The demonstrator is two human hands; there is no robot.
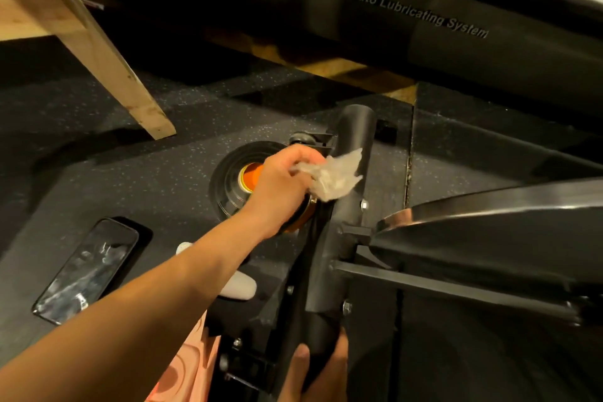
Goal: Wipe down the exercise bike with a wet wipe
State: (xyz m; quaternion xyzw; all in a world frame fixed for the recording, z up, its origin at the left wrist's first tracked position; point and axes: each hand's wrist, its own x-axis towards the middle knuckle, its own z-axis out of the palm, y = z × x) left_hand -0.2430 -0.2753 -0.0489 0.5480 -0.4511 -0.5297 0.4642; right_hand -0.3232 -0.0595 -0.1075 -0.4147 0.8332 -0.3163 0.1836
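A dark speckled floor (130, 173) fills the view. Across the 12 to 2 o'clock edge runs a big black machine housing (505, 59) lettered "Auto Lubricating System". The exercise bike (489, 232) takes up the 3 to 6 o'clock part: a dark curved shell with flat bars under it. At its left side a round black tube (354, 130) slants from the middle of the view down toward 6 o'clock. A pale wooden beam (107, 59) slopes down from 11 o'clock toward the centre, its end resting on the floor. At 8 o'clock a dark phone (88, 271) lies flat on the floor, screen up. Just left of centre, partly behind the wrist, sits a round black disc (228, 179) with an orange middle. A small white object (241, 285) shows under the forearm, too hidden to identify, and some pink patterned cloth (192, 362) lies at 7 o'clock. The person's left grip (280, 186) reaches in on a bare arm from 8 o'clock. Its fingers are curled tight round a crumpled wet wipe (336, 178), which is pressed against the left side of the tube near its upper end. The right grip (313, 372), at 6 o'clock, wraps the tube's lower end, thumb on the left and fingers around the right.
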